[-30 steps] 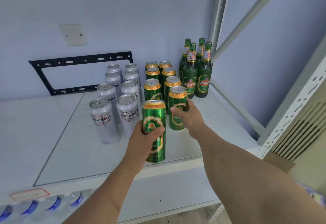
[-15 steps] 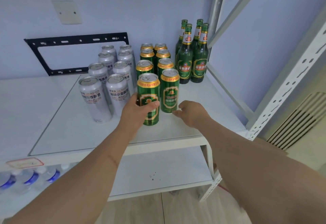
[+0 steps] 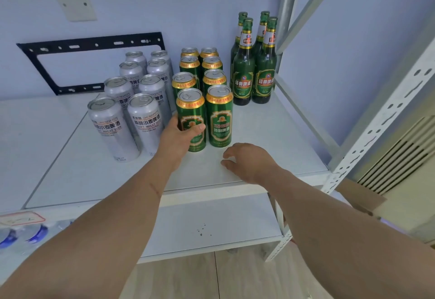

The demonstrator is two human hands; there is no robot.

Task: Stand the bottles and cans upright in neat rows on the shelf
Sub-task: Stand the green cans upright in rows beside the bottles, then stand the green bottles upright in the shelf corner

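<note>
There is only one view, from a wide-angle camera on the person's head. It looks forward and down at the white shelf (image 3: 270,134) from the front, standing close. Both forearms enter from the bottom edge and reach into the picture. The blue back wall (image 3: 164,4) fills the top, and the perforated upright post (image 3: 376,120) of the rack crosses the right side at a slant. At the bottom the camera also sees the lower shelf board (image 3: 211,223) and the wooden floor (image 3: 211,277). Straight lines bend near the edges.
</note>
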